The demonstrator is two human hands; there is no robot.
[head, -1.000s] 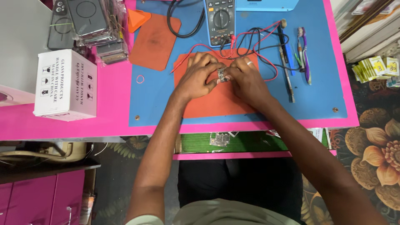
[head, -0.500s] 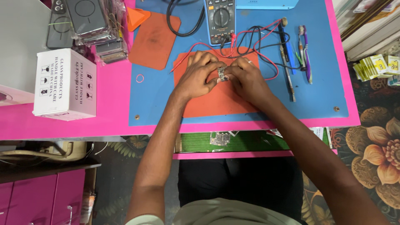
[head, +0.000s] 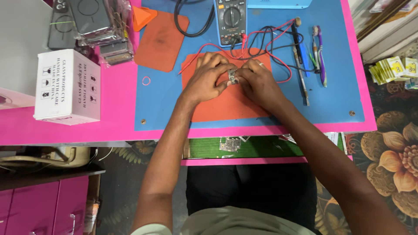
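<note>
My left hand (head: 210,77) and my right hand (head: 257,82) meet over an orange mat (head: 226,102) on the blue work mat (head: 335,91). Both pinch a small silvery component (head: 233,77) between their fingertips, just above the orange mat. Most of the component is hidden by my fingers. Red and black probe leads (head: 278,48) run from a multimeter (head: 230,19) at the back, passing right behind my hands.
A second orange mat (head: 161,39) lies back left. A white cardboard box (head: 67,91) stands on the pink table at the left, with clear plastic packs (head: 93,24) behind it. Pens and tools (head: 311,56) lie to the right. A small ring (head: 146,80) lies on the blue mat.
Both hands stay on the small component with only slight finger movement. The view has shifted a little.
</note>
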